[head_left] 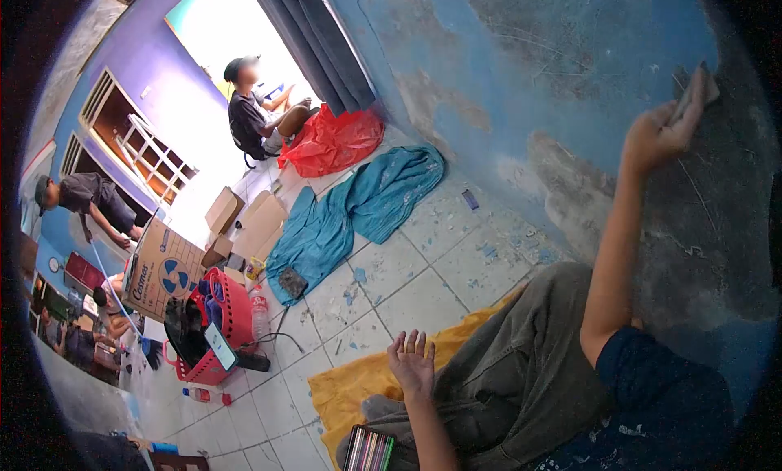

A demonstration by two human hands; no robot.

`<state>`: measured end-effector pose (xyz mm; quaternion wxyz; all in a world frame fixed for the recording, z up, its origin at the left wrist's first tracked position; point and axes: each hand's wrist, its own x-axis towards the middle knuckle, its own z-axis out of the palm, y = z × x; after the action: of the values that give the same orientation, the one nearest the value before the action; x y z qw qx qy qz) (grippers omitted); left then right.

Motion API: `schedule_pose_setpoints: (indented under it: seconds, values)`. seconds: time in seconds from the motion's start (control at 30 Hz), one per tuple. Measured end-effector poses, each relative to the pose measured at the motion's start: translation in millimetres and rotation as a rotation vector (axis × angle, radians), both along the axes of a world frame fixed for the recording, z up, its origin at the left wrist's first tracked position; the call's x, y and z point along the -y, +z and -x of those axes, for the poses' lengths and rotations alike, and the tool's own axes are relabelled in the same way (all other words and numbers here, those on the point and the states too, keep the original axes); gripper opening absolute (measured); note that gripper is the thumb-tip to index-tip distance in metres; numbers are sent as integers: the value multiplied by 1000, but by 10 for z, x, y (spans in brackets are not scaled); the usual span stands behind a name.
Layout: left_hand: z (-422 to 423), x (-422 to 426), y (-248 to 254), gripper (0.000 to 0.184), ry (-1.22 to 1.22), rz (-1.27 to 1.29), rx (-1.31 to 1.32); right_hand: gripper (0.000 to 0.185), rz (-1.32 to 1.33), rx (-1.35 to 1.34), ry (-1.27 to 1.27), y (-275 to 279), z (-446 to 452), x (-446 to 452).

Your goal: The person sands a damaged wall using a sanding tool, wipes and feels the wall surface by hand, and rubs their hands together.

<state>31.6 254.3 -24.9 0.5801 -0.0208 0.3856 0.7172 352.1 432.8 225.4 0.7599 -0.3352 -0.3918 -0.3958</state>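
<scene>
My right hand [661, 141] is raised to the wall [603, 72], its fingers closed around a small flat grey piece [710, 90] held at the surface. Whether it is a scraper or sandpaper, I cannot tell. The wall there shows bare grey patches, scratches and leftover blue paint. My left hand [413, 362] holds nothing, its fingers apart and palm turned up, above the yellow cloth [342, 389] by my grey-trousered leg [521, 349]. Below it, a dark rectangular object with coloured stripes [369, 451] lies against my leg.
Blue paint flakes [489, 251] litter the tiles. Beyond lie a teal cloth [395, 186] and a red plastic bag [338, 145]. A pink basket [236, 308] holds items, with a phone [220, 346] on it, beside a cardboard box [163, 267]. Several other people are farther off.
</scene>
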Motion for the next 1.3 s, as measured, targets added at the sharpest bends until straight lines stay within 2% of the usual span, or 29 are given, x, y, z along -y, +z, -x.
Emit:
schedule_pose_setpoints:
  seconds: [0.07,0.1,0.13,0.2,0.23,0.3,0.53,0.6,0.73,0.83,0.9,0.93,1.0,1.03,1.1,1.13,1.2,1.23,1.3]
  values:
    - [-4,-5,-20,36,-8,13,-10,46,43,-61,-56,-162,-63,-68]
    - [-5,-7,-29,35,-23,22,-19,48,167,1,-44,-323,-82,-138]
    - [-13,-14,-29,35,-22,29,-22,48,174,-1,-44,-482,-32,-271]
    - [-32,-5,-15,33,-13,43,-28,60,583,30,-419,-694,191,-458]
    - [-34,-1,-8,33,-13,46,-32,60,587,27,-418,-842,266,-538]
    - [-40,2,6,32,-12,40,-22,65,843,192,-236,-1001,414,-612]
    - [-42,35,-37,30,-23,40,-85,58,789,173,-200,-1013,457,-586]
    - [-22,46,-73,48,-84,-4,-119,53,784,162,-248,-1015,454,-569]
    - [-43,41,-33,42,-82,43,-141,51,810,100,-286,-964,447,-491]
    - [-42,43,-79,39,-88,37,-178,56,849,87,-199,-1009,385,-554]
    - [-35,44,-113,41,-111,20,-166,54,816,28,-14,-1017,413,-564]
    - [-35,48,-120,41,-111,22,-164,54,818,29,-14,-1013,434,-559]
    - [-42,39,-115,42,-117,34,-170,49,892,-187,436,-994,466,-551]
    - [-46,35,-107,42,-119,33,-167,49,892,-185,434,-1068,438,-621]
    - [-54,30,-92,42,-125,56,-175,37,797,-392,708,-1228,393,-788]
    - [-53,24,-94,42,-125,57,-172,37,798,-390,707,-1244,355,-810]
    - [-53,23,-105,43,-140,57,-175,32,849,-714,1201,-1152,325,-759]
    - [-58,31,-119,43,-142,60,-173,32,852,-715,1197,-1164,308,-761]
    - [-56,40,-146,44,-136,19,-176,35,553,-1305,1803,-1187,262,-773]
